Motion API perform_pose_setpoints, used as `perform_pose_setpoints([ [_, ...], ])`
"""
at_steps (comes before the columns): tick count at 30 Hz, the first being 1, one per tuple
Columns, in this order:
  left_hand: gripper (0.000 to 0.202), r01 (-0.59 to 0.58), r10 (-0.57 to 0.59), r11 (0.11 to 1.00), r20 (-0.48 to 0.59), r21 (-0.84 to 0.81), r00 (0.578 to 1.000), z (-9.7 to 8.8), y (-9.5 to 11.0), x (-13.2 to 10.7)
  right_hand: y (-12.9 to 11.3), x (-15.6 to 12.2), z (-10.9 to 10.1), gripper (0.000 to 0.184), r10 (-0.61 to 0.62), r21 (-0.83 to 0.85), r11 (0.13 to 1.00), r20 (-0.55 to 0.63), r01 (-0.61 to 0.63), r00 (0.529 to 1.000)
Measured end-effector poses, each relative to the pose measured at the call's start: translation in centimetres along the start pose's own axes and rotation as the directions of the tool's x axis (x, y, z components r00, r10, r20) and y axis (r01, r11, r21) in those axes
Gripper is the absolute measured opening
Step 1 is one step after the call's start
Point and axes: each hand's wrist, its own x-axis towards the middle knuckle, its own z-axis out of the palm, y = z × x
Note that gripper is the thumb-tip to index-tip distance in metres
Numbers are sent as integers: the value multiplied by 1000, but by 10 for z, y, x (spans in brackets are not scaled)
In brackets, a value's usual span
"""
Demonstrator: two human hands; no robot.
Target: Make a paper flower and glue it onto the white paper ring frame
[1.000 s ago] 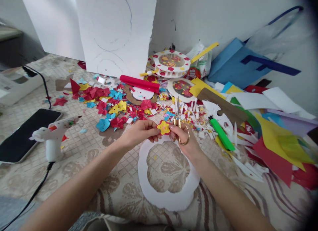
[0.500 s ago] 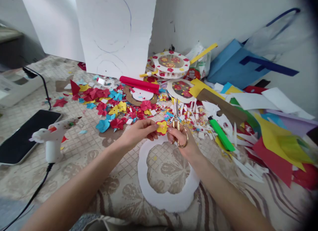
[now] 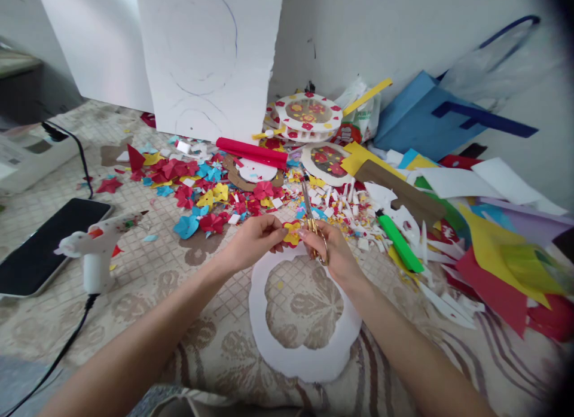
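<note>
Between my two hands is a small paper flower (image 3: 292, 232), yellow over red. My left hand (image 3: 258, 240) pinches its left edge. My right hand (image 3: 330, 249) has the gold-handled scissors (image 3: 309, 210) in its grip, blades pointing up and away, while its thumb and finger touch the flower's right edge. Just below the hands a white scalloped ring (image 3: 264, 339) lies flat on the patterned tablecloth (image 3: 215, 351).
Paper flowers and scraps (image 3: 174, 172) litter the table beyond my hands. At left are a white glue gun (image 3: 96, 267) and a black phone (image 3: 49, 243). A green cutter (image 3: 400, 243), coloured sheets (image 3: 497, 273) and a blue bag (image 3: 412, 115) lie right. Decorated white rings (image 3: 309, 115) stand behind.
The scissors have tilted to the left in my right hand, their handles turned more edge-on. My fingers have shifted slightly on the paper flower.
</note>
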Motion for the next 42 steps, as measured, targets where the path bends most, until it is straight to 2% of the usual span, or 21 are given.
perform_pose_setpoints([
  [6, 15, -16, 16, 1000, 14, 13, 1000, 2, 1, -1, 1, 0, 0, 23, -2, 17, 1000, 8, 2, 1000],
  [12, 16, 28, -26, 999, 38, -44, 999, 1, 3, -2, 2, -1, -1, 16, -27, 11, 1000, 2, 27, 1000],
  [21, 17, 57, -53, 994, 43, -95, 998, -1, -1, 0, 0, -2, -1, 30, -65, 43, 997, 32, 64, 997],
  [25, 18, 70, -68, 993, 28, -97, 997, -1, 0, 0, 1, -2, -1, 23, -51, 32, 998, 46, 49, 998],
  [32, 17, 83, -81, 990, 20, -113, 997, -2, 3, -1, 0, -3, -1, 15, -56, 48, 997, -5, 56, 998],
  [38, 18, 63, -61, 995, 33, -82, 998, -2, 2, -1, 3, -2, -3, 11, -64, 93, 994, 8, 63, 998],
  [42, 27, 9, -8, 999, 24, -39, 1000, -3, 1, -1, 4, 1, -6, 13, -90, 83, 992, -11, 90, 996],
])
